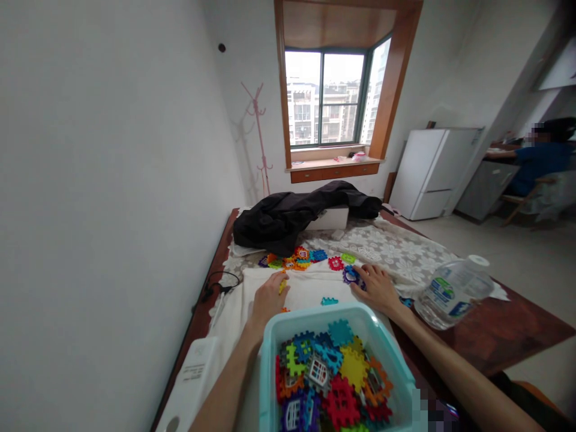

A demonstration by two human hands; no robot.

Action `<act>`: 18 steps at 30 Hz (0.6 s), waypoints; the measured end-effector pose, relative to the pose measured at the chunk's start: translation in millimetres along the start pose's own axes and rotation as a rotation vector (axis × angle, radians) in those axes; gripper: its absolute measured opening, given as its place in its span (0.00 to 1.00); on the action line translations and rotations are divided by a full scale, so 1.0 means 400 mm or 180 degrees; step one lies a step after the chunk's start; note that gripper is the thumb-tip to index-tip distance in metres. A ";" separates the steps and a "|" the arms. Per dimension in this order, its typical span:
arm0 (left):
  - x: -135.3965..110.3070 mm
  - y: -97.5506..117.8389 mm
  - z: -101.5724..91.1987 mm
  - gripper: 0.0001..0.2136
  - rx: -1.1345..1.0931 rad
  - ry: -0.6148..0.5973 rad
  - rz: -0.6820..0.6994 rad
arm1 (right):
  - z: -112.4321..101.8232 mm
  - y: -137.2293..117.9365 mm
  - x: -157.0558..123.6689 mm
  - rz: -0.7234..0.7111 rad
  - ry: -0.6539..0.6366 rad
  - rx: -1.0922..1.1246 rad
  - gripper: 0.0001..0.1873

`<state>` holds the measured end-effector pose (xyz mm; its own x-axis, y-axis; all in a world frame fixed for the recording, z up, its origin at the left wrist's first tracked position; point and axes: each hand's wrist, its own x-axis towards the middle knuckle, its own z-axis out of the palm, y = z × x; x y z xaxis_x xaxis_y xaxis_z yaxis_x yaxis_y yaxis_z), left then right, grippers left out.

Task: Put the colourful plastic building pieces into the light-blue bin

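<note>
My left hand (269, 297) is at the white cloth beyond the tub, fingers closed on a small yellow interlocking building piece (283, 284). My right hand (377, 289) reaches over the cloth's right side, its thumb and fingers around a purple gear-edged building piece (348, 276) with blue on it. Close in front of me stands a light teal tub (360, 313), filled with building pieces in many colours. A turquoise piece (330, 301) lies just past its rim. Farther back is a cluster of mixed pieces (302, 254), with a red piece (335, 263) and a lime-green piece (348, 257) beside it.
A large clear plastic bottle (452, 294) stands at the right. Black fabric (288, 216) lies across the table's far end over a white box (330, 219). A white device (191, 384) and a black cable (220, 282) are on the left. A person (544, 156) sits far right.
</note>
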<state>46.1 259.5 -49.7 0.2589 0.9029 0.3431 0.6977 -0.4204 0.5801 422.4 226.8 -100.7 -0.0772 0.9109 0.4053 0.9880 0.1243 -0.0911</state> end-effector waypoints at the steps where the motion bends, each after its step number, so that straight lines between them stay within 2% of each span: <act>1: 0.003 -0.008 0.000 0.12 -0.0098 0.0086 -0.0024 | -0.002 0.000 0.001 -0.0017 -0.0002 0.0031 0.27; 5: 0.017 -0.005 -0.026 0.12 -0.0438 0.0527 -0.0265 | -0.007 0.002 0.001 -0.0028 0.0049 0.0269 0.25; 7: 0.015 0.030 -0.068 0.14 -0.0810 0.0727 -0.0346 | -0.010 0.002 0.002 -0.0010 0.0065 0.0365 0.23; 9: -0.003 0.090 -0.125 0.20 -0.1703 0.0811 -0.0388 | -0.013 0.001 0.005 0.0090 0.0062 0.0409 0.22; 11: -0.038 0.163 -0.184 0.29 -0.2236 0.0463 -0.0347 | -0.014 -0.001 0.007 0.0218 0.0070 0.0403 0.23; 13: -0.081 0.234 -0.228 0.34 -0.2342 0.0000 -0.0176 | -0.014 -0.003 0.011 0.0256 0.0121 0.0357 0.23; 15: -0.118 0.294 -0.249 0.33 -0.1982 -0.0525 0.0195 | -0.015 -0.003 0.018 0.0232 0.0145 0.0287 0.22; 18: -0.148 0.351 -0.238 0.25 -0.1049 -0.1387 0.0747 | -0.020 -0.002 0.037 0.0317 0.0025 0.0171 0.20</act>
<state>65.1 138.3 81.8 0.6801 0.7066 0.1955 0.3625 -0.5559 0.7480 421.6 237.0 -87.4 0.0224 0.9167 0.3989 0.9822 0.0543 -0.1798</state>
